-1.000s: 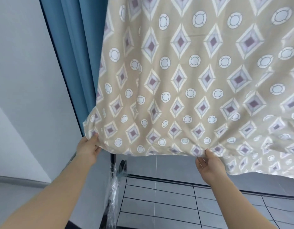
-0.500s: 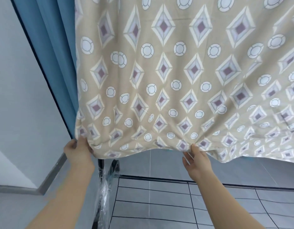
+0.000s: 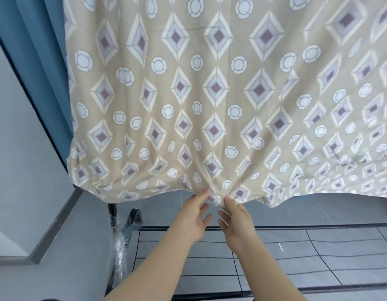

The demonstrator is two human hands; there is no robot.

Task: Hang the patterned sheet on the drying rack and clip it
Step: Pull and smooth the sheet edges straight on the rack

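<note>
The patterned sheet (image 3: 210, 101), beige with diamonds and white circles, hangs down in front of me and fills most of the head view. Its top and the rack bar that carries it are out of frame. My left hand (image 3: 193, 218) and my right hand (image 3: 234, 218) are side by side at the middle of the sheet's bottom hem. Each pinches the hem between thumb and forefinger, and the cloth puckers into folds above them. Only a black rack leg (image 3: 112, 216) shows below the sheet's lower left corner. No clip is in view.
A blue curtain (image 3: 36, 61) hangs at the left behind the sheet, beside a white wall (image 3: 16, 161). Crumpled clear plastic wrap (image 3: 119, 246) clings to the rack leg. Grey floor tiles (image 3: 275, 257) with dark joints lie below.
My left hand let go of the sheet's lower left corner and moved right to the middle of the hem, next to my right hand. The hem now bunches between the two hands.
</note>
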